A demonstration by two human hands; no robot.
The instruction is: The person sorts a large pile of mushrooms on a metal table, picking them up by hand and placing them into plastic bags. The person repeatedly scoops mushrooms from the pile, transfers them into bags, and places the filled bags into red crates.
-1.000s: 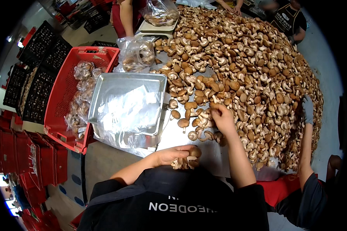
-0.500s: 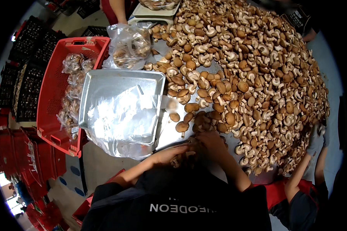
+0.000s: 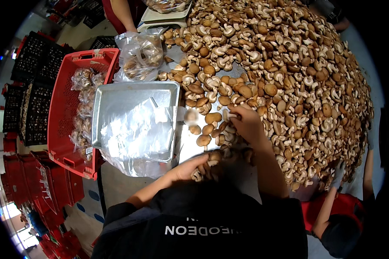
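1. Workroom floor around, metal desk (image 3: 186, 147) in the middle; mushroom pile (image 3: 298, 86) covers most of its far and right side.
2. Desk's left edge: metal tray (image 3: 136, 86) with clear plastic sheeting (image 3: 132, 136) on it; red crate (image 3: 60, 125) just beyond that edge.
3. Left hand (image 3: 186, 170) at the desk's near edge, fingers curled around held mushrooms (image 3: 213, 160); count unclear, partly in shadow.
4. Right hand (image 3: 250, 124) over the desk, between near edge and pile; fingers bunched at a pale-stemmed mushroom (image 3: 227, 115). Blurred, so gripped or only touched: not clear.
5. Loose mushrooms (image 3: 204, 140) lie between tray and right hand, some cap up.
6. Handling, judged: light, soft, a bit springy; caps probably bruise or tear at the rim if squeezed, stems firmer but may snap. Skin looks dry, so little slip expected.
7. Best hold: light pinch on the stem, or fingers around the cap's sides. Bunched ones want a loose cupped palm; stems poking out could catch.
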